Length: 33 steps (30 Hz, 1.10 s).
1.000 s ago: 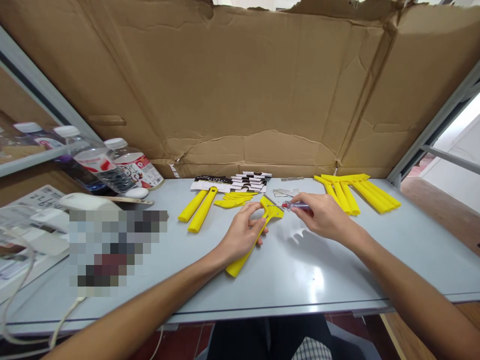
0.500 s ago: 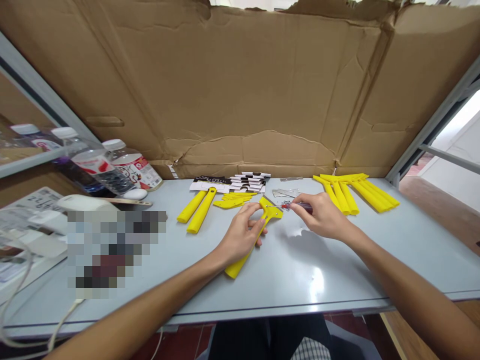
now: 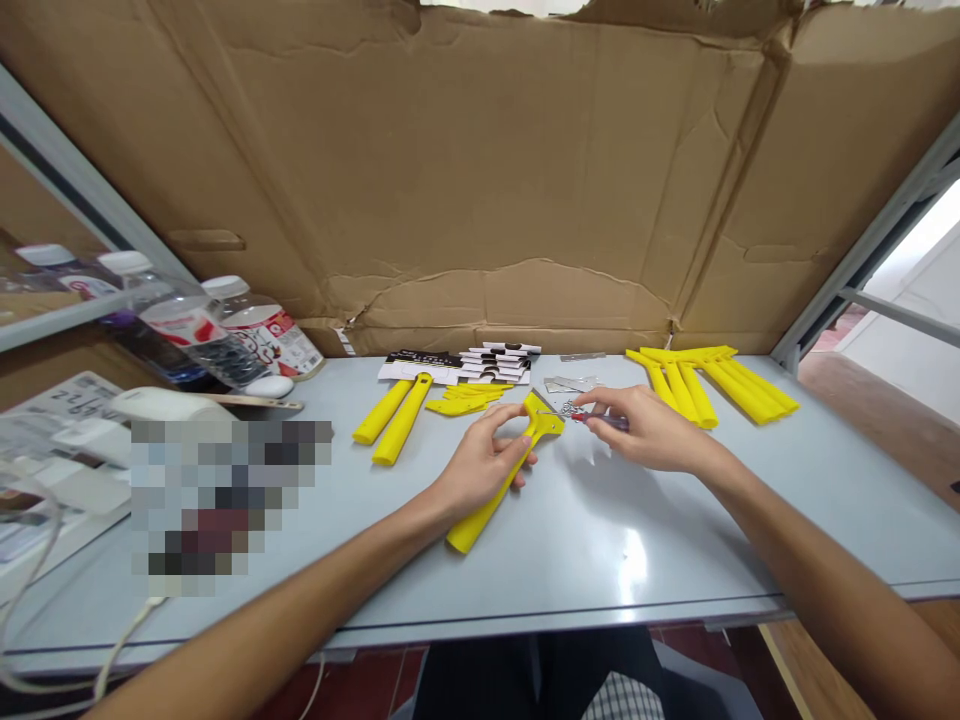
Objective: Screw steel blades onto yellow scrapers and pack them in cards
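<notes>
My left hand (image 3: 487,455) is wrapped round a yellow scraper (image 3: 480,518), whose wide head points away from me with a metal strip along its edge. Screws show on that head. My right hand (image 3: 649,428) holds a screwdriver (image 3: 607,422) by its dark red handle, the shaft pointing left over the scraper head. Whether the tip touches a screw is too small to tell. Just beyond the handle lies a small pile of screws (image 3: 570,408), with thin metal blades (image 3: 574,384) behind it.
Two yellow handles (image 3: 396,430), flat yellow pieces (image 3: 469,400) and black-and-white packets (image 3: 499,362) lie left of centre. Several yellow scrapers (image 3: 739,385) are at the right. Bottles (image 3: 274,335) and a cable (image 3: 124,640) are on the left; cardboard (image 3: 525,170) stands behind.
The screwdriver has tilted and shifted slightly toward me and to the right, and my right index finger has lifted off its handle somewhat. My left hand keeps its hold on the scraper.
</notes>
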### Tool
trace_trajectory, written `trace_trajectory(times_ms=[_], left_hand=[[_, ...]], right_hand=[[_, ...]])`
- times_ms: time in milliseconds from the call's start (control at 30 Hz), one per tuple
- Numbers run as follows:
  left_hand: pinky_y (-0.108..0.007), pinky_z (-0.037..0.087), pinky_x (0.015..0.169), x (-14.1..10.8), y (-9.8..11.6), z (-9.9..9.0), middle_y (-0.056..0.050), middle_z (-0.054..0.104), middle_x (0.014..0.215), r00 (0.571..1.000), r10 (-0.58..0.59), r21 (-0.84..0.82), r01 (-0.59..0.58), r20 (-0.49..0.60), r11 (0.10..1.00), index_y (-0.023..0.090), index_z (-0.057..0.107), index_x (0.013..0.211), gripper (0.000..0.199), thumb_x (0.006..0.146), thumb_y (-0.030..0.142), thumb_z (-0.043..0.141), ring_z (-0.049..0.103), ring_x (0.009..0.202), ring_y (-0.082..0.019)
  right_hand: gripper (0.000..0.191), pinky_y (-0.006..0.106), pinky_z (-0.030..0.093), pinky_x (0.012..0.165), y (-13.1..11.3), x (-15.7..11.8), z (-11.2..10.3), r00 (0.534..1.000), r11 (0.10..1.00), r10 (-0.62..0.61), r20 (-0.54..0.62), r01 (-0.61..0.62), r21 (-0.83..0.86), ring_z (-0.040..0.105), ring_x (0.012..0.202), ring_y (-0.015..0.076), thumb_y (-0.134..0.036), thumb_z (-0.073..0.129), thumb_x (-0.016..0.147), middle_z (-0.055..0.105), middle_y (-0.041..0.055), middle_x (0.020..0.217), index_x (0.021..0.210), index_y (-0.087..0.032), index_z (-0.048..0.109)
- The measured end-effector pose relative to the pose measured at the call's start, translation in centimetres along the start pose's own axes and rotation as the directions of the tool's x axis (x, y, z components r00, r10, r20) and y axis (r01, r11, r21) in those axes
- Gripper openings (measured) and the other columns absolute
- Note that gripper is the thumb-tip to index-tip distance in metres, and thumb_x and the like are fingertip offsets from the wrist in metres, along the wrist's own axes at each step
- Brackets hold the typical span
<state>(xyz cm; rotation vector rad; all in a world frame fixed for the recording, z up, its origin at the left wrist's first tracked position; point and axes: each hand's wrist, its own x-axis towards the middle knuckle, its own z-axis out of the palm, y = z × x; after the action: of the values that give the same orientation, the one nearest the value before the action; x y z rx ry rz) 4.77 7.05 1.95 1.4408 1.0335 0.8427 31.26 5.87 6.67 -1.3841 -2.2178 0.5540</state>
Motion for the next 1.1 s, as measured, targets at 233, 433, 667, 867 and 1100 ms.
trace_trajectory(times_ms=[233,433,667,867,1100], left_hand=[[-0.029,0.053,0.054,0.3,-0.2,-0.4,0.000,0.070,0.074,1.000,-0.026,-0.021,0.026,0.012,0.999,0.020,0.055,0.132,0.046,0.095,0.040,0.075,0.063,0.054,-0.016],[-0.031,0.057,0.053,0.9,0.0,-0.5,-0.007,0.074,0.103,0.997,-0.030,-0.050,0.027,-0.066,0.998,0.021,0.055,0.128,0.041,0.093,0.032,0.073,0.066,0.056,-0.014],[-0.033,0.061,0.057,1.4,0.5,-0.6,-0.012,0.074,0.109,0.996,-0.007,-0.123,-0.004,-0.091,0.992,0.016,0.062,0.116,0.034,0.090,0.033,0.077,0.071,0.061,-0.015],[-0.033,0.061,0.062,1.1,0.4,-0.7,-0.004,0.071,0.078,0.999,0.015,-0.131,-0.021,-0.045,0.991,0.017,0.064,0.108,0.038,0.087,0.043,0.082,0.073,0.064,-0.021],[-0.031,0.061,0.061,1.4,0.1,-0.6,-0.004,0.068,0.094,0.996,0.023,-0.159,-0.037,-0.087,0.987,0.018,0.065,0.095,0.035,0.080,0.041,0.087,0.076,0.074,-0.021]], right_hand=[[0.042,0.038,0.052,0.083,0.1,0.1,1.0,0.992,0.982,-0.078,0.096,0.093,-0.166,0.075,0.095,0.0253,-0.016,0.056,0.099,0.084,0.0077,0.109,0.133,-0.025,0.078],[0.034,0.035,0.047,0.078,1.1,0.2,0.0,0.998,0.953,-0.001,0.065,0.021,-0.301,0.072,0.097,0.0256,-0.018,0.055,0.099,0.081,0.0099,0.116,0.124,-0.024,0.077],[0.029,0.035,0.038,0.068,4.2,1.2,-0.5,0.958,0.830,0.277,0.067,-0.204,-0.520,0.069,0.093,0.0263,-0.020,0.054,0.098,0.077,0.0124,0.122,0.121,-0.022,0.073],[0.030,0.035,0.034,0.067,5.2,1.8,-0.6,0.936,0.773,0.351,0.019,-0.279,-0.570,0.071,0.100,0.0298,-0.018,0.054,0.096,0.077,0.0140,0.121,0.118,-0.021,0.074],[0.030,0.035,0.032,0.065,5.4,1.8,-0.6,0.928,0.742,0.373,0.001,-0.298,-0.601,0.073,0.096,0.0309,-0.023,0.049,0.104,0.078,0.0153,0.116,0.119,-0.022,0.074]])
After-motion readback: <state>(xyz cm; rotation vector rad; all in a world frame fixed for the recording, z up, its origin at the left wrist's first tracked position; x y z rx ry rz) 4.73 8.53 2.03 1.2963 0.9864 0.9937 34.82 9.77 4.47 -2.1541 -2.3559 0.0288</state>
